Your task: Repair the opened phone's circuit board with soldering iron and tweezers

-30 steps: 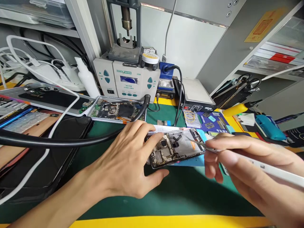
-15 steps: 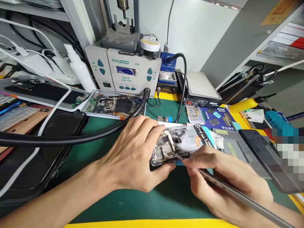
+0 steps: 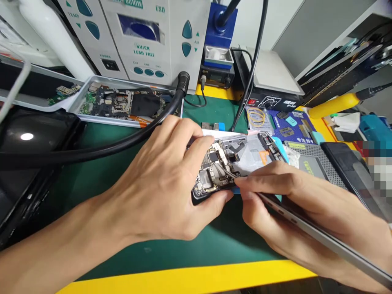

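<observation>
You've got the smartphone (image 3: 249, 163) opened over the green surface (image 3: 239, 241), circuit board (image 3: 216, 157) bared but seated inside, work there seemingly unfinished, left hand (image 3: 165, 179) gripping its edges, right hand (image 3: 294, 196) pinching a slim metal tool (image 3: 324, 240), tip at the board.

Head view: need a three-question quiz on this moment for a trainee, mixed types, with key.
1. Which hand holds the slim metal tool over the opened phone? A left; B right; C neither.
2. True or false: the left hand is clear of the opened phone.
3. Fill in: a ____ strip runs along the near edge of the green mat.

Key: 1 B, the right hand. 2 False, it grips the opened phone. 3 Yellow.
</observation>
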{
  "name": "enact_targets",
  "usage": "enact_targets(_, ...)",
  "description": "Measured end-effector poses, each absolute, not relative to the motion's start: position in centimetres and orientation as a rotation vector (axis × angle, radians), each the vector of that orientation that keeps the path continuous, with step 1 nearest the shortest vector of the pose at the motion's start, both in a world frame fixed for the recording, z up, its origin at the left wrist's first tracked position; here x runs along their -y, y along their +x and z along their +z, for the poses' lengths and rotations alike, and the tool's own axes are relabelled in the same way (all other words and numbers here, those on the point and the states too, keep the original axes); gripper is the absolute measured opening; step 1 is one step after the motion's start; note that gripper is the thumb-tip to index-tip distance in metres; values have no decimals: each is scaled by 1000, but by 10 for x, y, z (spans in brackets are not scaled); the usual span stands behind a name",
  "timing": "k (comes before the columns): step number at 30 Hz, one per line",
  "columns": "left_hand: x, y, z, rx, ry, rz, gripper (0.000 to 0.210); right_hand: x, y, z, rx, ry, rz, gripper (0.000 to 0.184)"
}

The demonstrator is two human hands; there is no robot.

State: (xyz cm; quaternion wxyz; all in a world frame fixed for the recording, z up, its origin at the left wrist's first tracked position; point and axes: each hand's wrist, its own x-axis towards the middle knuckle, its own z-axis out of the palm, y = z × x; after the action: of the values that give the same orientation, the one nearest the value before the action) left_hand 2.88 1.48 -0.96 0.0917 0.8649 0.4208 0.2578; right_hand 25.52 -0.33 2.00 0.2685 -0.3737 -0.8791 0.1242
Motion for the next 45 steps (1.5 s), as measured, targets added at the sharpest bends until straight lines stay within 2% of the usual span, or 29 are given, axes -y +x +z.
enact_targets(20,-16,30,-10,-1261,2575,752,55,1,256,19,2403,-987,334,12)
enact_targets(29,-15,29,-10,-1245,2553,801,51,1,256,19,2396,-906,294,28)
enact_targets(38,-15,28,-9,-1229,2541,839,53,3,250,13,2315,-954,362,30)
enact_targets(45,-16,29,-10,-1230,2544,854,53,1,254,15,2366,-920,356,24)
